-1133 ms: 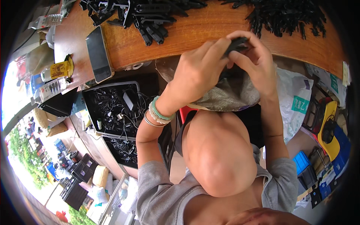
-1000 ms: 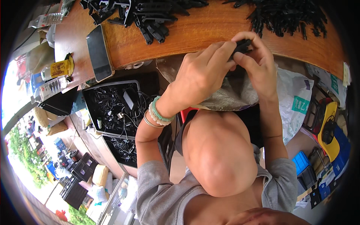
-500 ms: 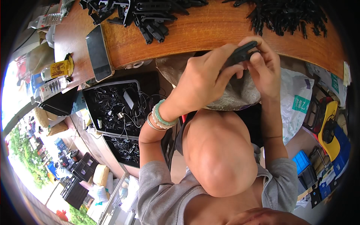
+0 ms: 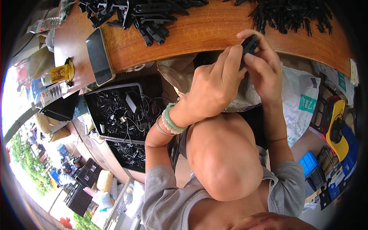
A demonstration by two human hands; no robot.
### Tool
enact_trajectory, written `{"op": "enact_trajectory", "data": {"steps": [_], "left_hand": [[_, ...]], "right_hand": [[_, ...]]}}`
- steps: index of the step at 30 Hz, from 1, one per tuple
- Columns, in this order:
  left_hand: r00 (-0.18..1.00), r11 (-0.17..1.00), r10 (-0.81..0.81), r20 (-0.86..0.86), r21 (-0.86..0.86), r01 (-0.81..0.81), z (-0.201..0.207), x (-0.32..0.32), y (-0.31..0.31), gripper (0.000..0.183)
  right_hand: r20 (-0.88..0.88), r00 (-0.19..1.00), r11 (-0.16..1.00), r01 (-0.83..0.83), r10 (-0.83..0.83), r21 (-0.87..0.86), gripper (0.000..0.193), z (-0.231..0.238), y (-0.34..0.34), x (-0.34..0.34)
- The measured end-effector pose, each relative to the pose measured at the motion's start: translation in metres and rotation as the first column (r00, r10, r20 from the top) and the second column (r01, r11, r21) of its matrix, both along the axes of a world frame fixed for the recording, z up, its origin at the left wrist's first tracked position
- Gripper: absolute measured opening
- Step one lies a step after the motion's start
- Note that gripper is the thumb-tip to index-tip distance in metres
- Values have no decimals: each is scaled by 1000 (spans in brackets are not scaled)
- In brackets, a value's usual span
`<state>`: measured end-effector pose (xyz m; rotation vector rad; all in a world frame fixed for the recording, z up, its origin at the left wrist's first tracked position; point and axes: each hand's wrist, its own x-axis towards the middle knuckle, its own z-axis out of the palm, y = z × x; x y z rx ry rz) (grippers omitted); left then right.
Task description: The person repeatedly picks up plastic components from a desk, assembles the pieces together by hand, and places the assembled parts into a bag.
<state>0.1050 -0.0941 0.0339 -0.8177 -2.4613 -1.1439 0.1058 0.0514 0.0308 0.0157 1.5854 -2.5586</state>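
A small, narrow black plastic part (image 4: 250, 44) is held up between my two hands, just in front of the table's near edge. My right hand (image 4: 267, 73) pinches it from the right, thumb against its lower side and the index finger curled over its top. My left hand (image 4: 214, 86), with beaded bracelets at the wrist, is closed on the part's lower left end and hides much of it. Beyond the hands, a heap of long black plastic parts (image 4: 153, 21) lies on the wooden table (image 4: 207, 32). A second heap of thin black pieces (image 4: 289, 15) lies farther right.
A dark-screened phone (image 4: 99, 57) lies at the table's left. Below it are black trays (image 4: 111, 138) holding small dark parts and cables. A woven sack (image 4: 247, 94) hangs under my hands, with a white bag (image 4: 299, 99) to its right. A yellow tape roll (image 4: 61, 73) sits by the left edge.
The black part has been turned from a slant to steeper and now shows a narrower side. My left hand has rolled over it, its fingers pointing farther up. My right index finger has lifted.
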Motion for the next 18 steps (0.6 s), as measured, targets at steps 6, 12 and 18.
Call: {"op": "enact_trajectory", "data": {"steps": [6, 12, 18], "left_hand": [[997, 1000, 1, -83, -13, -2, 0, -4, 0, 44], [998, 999, -51, 42, 10, 50, 3, -18, -27, 34], [870, 915, 359, -339, -56, -399, -2, -81, -86, 10]], "right_hand": [[-37, 999, 999, 22, -23, -26, 34, 2, -1, -2], [-61, 935, 856, -292, 349, 427, 38, 1, 32, -15], [-681, 616, 134, 695, 395, 706, 19, -10, 48, -86]]}}
